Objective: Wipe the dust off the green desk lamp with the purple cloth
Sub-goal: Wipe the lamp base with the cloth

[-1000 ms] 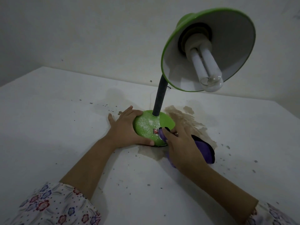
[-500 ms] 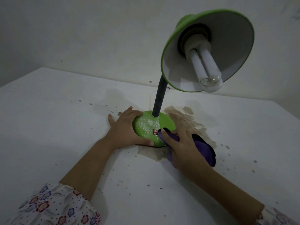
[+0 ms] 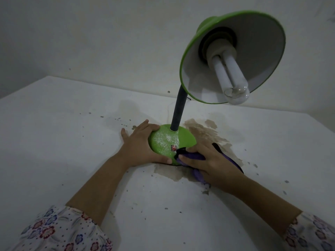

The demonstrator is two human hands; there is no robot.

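The green desk lamp stands on a white table, its round base (image 3: 168,140) speckled with white dust and carrying a small red switch. A black flexible neck (image 3: 178,110) rises to the green shade (image 3: 233,57), which holds a white bulb and tilts toward me. My left hand (image 3: 140,144) grips the base's left side, thumb along its near rim. My right hand (image 3: 212,160) presses the bunched purple cloth (image 3: 192,157) against the base's near right edge; most of the cloth is hidden under the hand.
The white table (image 3: 63,133) has a brown stain (image 3: 204,131) behind and right of the base, plus scattered dark specks. A pale wall (image 3: 108,42) closes off the table's far edge. Floral sleeves cover both forearms at the bottom corners.
My right hand with the cloth slid from the base's top right down toward its near right edge, leaving that side cleaner. The left hand stayed put.
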